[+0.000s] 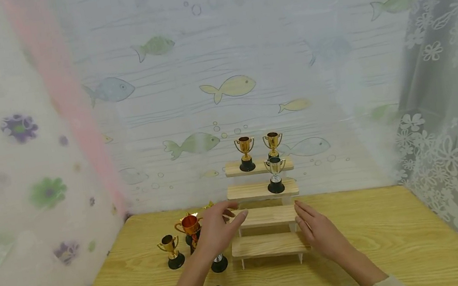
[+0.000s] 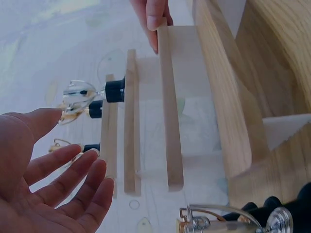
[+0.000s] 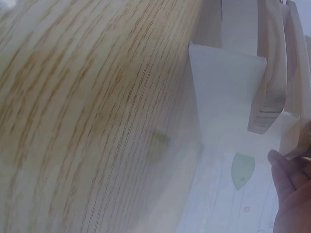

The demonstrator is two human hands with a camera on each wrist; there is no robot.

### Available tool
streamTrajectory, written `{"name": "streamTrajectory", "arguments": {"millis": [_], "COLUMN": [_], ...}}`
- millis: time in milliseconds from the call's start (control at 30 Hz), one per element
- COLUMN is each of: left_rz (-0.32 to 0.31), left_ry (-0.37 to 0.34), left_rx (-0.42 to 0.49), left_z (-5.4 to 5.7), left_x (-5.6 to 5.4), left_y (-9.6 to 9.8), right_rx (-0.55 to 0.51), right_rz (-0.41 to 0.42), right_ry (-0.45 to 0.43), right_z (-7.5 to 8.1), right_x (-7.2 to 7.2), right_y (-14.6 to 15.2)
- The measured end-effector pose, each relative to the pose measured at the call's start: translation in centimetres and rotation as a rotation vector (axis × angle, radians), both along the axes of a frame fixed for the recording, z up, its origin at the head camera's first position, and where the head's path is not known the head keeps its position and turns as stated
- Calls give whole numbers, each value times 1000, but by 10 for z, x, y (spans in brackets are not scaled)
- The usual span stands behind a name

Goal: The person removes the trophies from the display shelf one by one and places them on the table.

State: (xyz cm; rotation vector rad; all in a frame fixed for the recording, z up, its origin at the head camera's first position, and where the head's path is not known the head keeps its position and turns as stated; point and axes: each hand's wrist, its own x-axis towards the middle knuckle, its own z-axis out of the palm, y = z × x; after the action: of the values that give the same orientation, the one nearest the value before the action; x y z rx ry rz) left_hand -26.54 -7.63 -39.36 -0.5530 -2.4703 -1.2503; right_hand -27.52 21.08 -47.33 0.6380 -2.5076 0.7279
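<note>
2 hands (image 1: pixel 219 226) (image 1: pixel 324 236) — tiered stand (image 1: pixel 269 243) between

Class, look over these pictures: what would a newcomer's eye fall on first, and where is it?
Probably the tiered wooden stand at the middle of the table, with two gold trophies on its top step and a silver trophy toward the right of the step below. Next, perhaps, the left hand and right hand at either side of it, and the reddish trophy beyond the left hand.
</note>
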Motion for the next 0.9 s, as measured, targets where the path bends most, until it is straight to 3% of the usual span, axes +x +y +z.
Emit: {"name": "streamTrajectory", "arguments": {"millis": [267,567,900], "left_rz": [-23,-53,0], "left_ry": [10,8,31], "left_rx": [-9,19,14], "left_z": [5,4,3], "left_x": [-8,-18,-30], "left_y": [16,30,52], "right_rx": [0,3,-5], "right_rz": [5,3,1], "right_ry": [8,3,15], "right_z": [0,-1,-1], "right_x": [-1,-1,-1], "right_y": [0,1,1]}}
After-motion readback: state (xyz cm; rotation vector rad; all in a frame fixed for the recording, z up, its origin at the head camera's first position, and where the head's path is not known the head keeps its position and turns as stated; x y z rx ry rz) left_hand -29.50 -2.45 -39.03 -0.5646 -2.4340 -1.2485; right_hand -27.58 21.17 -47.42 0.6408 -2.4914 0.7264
